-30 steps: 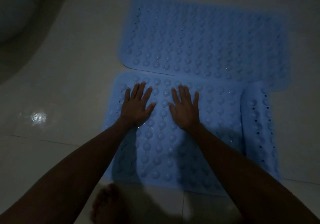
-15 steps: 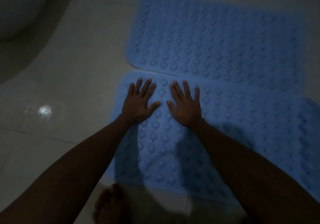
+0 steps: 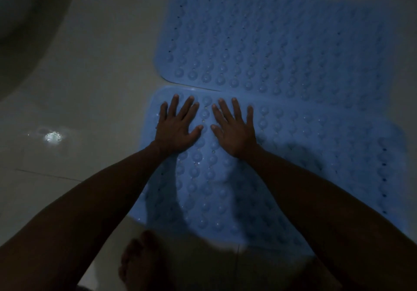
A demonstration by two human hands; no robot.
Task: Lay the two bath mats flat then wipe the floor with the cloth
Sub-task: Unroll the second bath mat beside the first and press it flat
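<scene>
Two blue bath mats studded with suction cups lie on the pale tiled floor. The far mat (image 3: 282, 38) is spread flat at the upper right. The near mat (image 3: 316, 166) lies just in front of it, their long edges meeting. My left hand (image 3: 178, 126) and my right hand (image 3: 233, 128) press palm-down with spread fingers on the near mat's far left corner, side by side. No cloth is in view.
A dim, rounded white fixture (image 3: 27, 20) fills the upper left. A bright wet reflection (image 3: 53, 137) shines on the floor tiles (image 3: 90, 101) to the left of the mats. A bare foot (image 3: 140, 261) stands at the bottom edge, near the mat's front.
The near mat's right end, rolled up a second ago, now lies unrolled and flat. Both hands stay pressed on the mat, slid slightly toward its far edge.
</scene>
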